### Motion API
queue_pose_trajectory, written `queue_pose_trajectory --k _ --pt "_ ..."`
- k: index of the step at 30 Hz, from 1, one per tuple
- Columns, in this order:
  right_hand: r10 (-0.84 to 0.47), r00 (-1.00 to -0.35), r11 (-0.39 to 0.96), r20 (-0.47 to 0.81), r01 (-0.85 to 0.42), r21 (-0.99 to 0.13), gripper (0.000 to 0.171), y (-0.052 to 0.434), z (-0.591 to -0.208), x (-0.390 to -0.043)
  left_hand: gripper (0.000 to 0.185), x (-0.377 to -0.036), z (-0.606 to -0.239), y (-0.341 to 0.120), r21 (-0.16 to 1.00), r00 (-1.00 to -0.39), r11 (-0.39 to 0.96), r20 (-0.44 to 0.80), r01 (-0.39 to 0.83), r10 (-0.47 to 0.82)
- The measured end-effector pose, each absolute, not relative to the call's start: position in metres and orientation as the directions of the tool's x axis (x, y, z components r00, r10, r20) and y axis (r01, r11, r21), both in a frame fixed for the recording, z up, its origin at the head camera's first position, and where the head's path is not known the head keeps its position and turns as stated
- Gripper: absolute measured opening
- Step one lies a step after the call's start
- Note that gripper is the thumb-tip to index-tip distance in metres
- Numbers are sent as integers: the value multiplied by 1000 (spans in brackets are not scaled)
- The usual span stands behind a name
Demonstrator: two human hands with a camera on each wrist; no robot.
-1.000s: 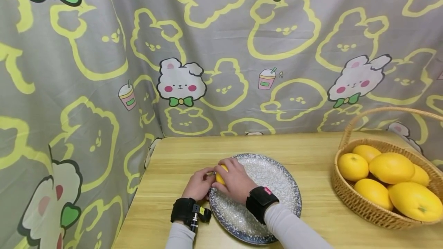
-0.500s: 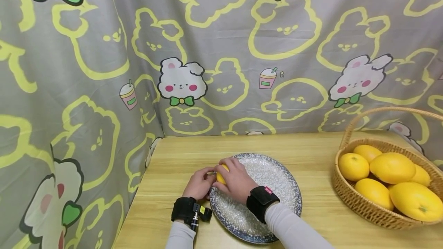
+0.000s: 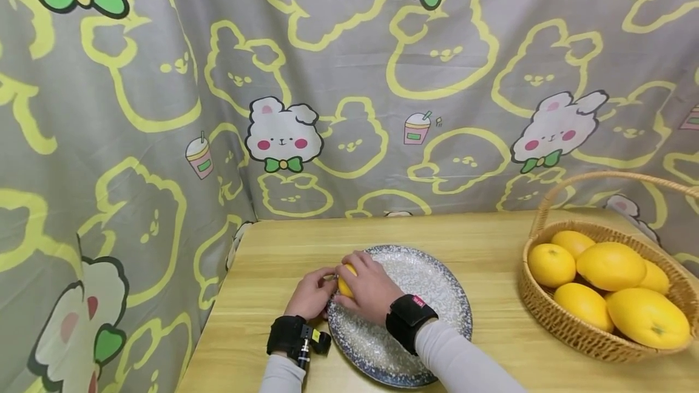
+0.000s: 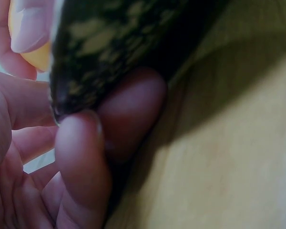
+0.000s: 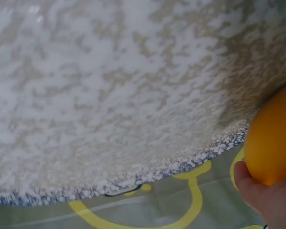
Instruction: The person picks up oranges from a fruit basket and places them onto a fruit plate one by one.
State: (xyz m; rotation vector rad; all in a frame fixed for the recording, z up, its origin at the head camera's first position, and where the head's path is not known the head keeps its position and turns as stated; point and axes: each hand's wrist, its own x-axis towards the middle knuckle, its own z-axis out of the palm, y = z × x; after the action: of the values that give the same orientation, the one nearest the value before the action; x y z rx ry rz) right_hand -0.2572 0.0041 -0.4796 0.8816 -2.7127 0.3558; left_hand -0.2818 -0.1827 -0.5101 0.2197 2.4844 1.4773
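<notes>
At 10 o'clock on plate (image 3: 420, 275): yellow fruit (image 3: 346, 284). Right hand (image 3: 377, 291): fingers curled round fruit. Left hand (image 3: 311, 296): fingers pinch plate near 9 o'clock. Likely placing: brace plate, ease fruit toward 4 o'clock, loosen once stable; could roll.

Passable: worktop (image 3: 494, 299) lane right of centre, between plate (image 3: 428, 290) and basket (image 3: 562, 325); strip above plate, mid-frame. Basket plus raised handle (image 3: 606, 174) block far right. Curtain (image 3: 355, 71) walls upper frame, left side.
</notes>
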Motion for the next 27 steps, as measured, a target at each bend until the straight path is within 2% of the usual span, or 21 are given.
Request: queue_pose_trajectory --k 8,18,27 --pt "-544 -799 799 258 -586 -131 52 10 -475 -252 38 -280 -509 -180 880 -959 475 -120 17 258" --pt "-565 -766 782 306 -615 -96 50 18 -472 -253 39 -279 -507 -180 884 -960 467 -112 22 256" --pt "-564 -778 793 276 -604 -81 52 23 -467 -252 38 -278 -507 -181 894 -961 447 -112 14 254"
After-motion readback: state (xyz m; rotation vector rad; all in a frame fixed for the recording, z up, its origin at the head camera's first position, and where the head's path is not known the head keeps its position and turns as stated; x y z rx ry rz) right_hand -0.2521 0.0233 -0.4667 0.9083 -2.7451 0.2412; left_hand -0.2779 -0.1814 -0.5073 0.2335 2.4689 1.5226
